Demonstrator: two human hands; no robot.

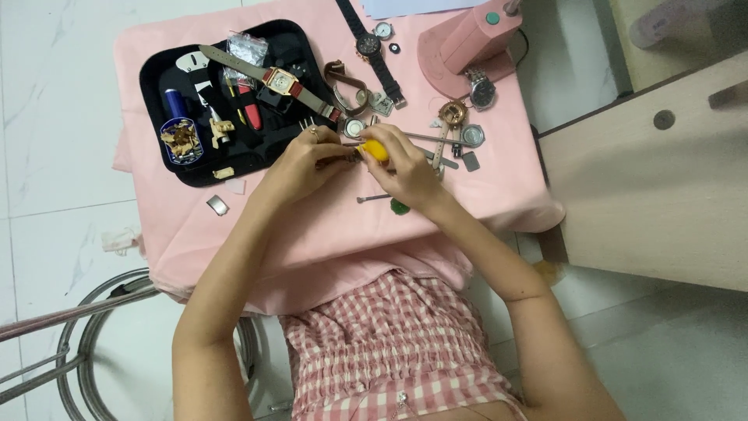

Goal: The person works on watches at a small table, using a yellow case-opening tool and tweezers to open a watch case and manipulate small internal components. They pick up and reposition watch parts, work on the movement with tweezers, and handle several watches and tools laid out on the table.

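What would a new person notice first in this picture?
Two hands meet at the middle of the pink cloth: the right hand pinches a yellow-handled tool, and the left hand holds a small dark part. Left of them lies a black tool tray, with a square gold watch across it.

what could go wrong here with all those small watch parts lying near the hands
The right hand works a yellow-handled tool against a small piece pinched in the left hand; a slip could jab the fingers. Loose parts near the pink cloth edge, like the grey tab, might get knocked off.

Both hands (358, 160) at yellow-handled tool (375, 150), pink cloth (327, 226)
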